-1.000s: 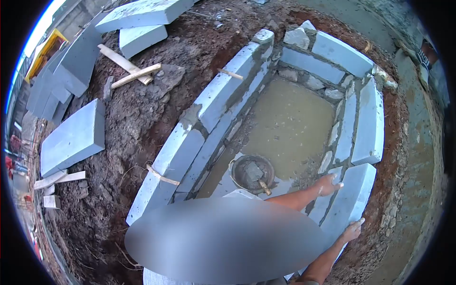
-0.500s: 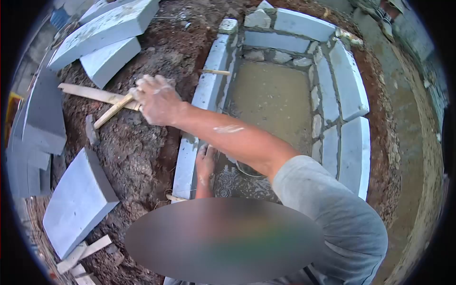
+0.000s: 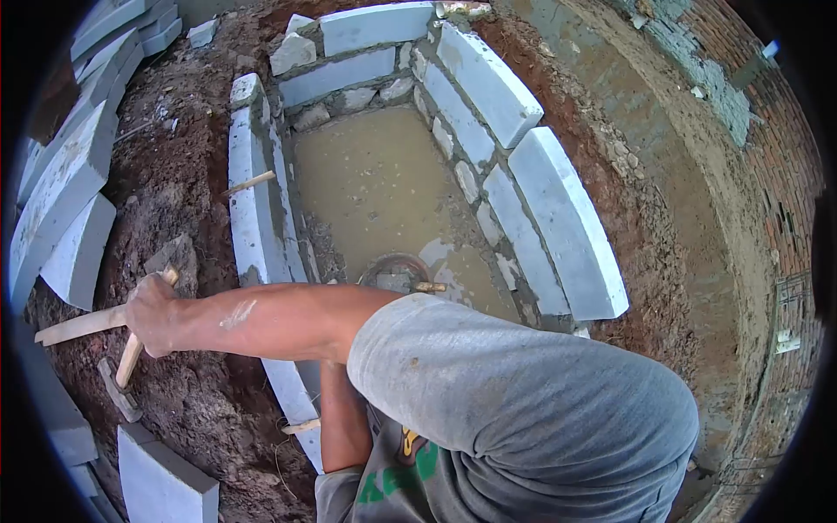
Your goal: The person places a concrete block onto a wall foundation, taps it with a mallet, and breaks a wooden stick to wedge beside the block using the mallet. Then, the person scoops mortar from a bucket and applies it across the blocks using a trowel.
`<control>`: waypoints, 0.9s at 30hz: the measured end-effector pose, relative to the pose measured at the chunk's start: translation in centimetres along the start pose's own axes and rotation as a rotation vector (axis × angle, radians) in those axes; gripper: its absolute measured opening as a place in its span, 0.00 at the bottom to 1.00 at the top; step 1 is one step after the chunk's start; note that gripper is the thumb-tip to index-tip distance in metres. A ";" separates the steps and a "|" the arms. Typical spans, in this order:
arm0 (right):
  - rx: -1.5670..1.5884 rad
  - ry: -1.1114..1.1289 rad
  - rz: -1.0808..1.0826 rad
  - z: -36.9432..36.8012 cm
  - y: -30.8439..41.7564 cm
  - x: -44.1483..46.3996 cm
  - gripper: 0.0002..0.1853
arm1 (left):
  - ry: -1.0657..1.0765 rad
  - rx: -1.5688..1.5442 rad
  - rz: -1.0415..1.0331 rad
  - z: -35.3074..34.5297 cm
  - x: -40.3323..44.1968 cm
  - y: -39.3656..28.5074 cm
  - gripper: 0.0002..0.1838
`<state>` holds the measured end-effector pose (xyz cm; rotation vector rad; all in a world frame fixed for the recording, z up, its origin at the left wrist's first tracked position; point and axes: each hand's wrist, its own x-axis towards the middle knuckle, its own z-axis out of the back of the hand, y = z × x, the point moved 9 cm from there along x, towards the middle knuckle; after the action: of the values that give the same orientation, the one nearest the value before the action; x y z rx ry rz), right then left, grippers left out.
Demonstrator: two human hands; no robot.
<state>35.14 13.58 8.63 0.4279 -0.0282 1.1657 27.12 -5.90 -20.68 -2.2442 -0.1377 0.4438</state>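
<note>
The hammer (image 3: 130, 360) slants across the ground, its long axis running from the head (image 3: 119, 392), nearer the wearer and a little left of the right hand (image 3: 151, 314), to the butt of the handle, which pokes out beyond the knuckles. The right hand is closed around the upper handle — fingers wrapped, as far as the angle lets me judge. Whether the left hand is clenched or loose I cannot tell; it is hidden below the right forearm (image 3: 261, 321), with only the left forearm (image 3: 343, 423) showing.

The handle is pale, straight wood; the head is dull grey and blocky. A flat wooden strip (image 3: 80, 327) reaches left from beneath the right hand. Dark, crumbly soil (image 3: 187, 388) surrounds them, and a smooth, pale, squared block (image 3: 166, 478) lies nearer the wearer — just beyond the hammer's head.
</note>
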 end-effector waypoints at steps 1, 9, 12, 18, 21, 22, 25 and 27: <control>0.059 -0.026 -0.069 1.5 -2.1 -3.0 0.11 | 0.073 0.012 -0.020 -1.7 2.3 0.7 0.22; 0.348 -0.325 -0.629 10.3 -17.0 -39.4 0.17 | 0.672 1.009 0.020 -16.5 3.6 14.3 0.24; 0.394 -0.548 -1.037 7.6 -18.3 -54.1 0.18 | 1.023 1.221 0.064 -19.7 4.0 27.0 0.20; 1.091 -1.478 -1.825 -2.0 -7.3 -78.3 0.12 | 0.730 1.227 0.440 -29.6 3.4 37.1 0.26; 1.274 -2.195 -1.600 -6.8 -3.0 -85.4 0.13 | 0.742 1.184 0.514 -36.5 0.0 40.1 0.34; 1.294 -2.364 -1.476 -8.0 -2.8 -87.4 0.13 | 0.740 1.230 0.545 -37.8 0.0 42.1 0.34; 1.314 -2.782 -1.057 -10.2 -4.7 -92.4 0.14 | 0.668 1.219 0.647 -42.2 -0.4 44.9 0.39; 1.348 -2.988 -0.852 -11.6 -6.8 -94.6 0.14 | 0.535 1.171 0.685 -45.1 -1.9 43.0 0.45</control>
<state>0.79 -68.18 -26.87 -2.3642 1.3511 1.3377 39.48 -66.83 -25.67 -1.1063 0.9497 0.1573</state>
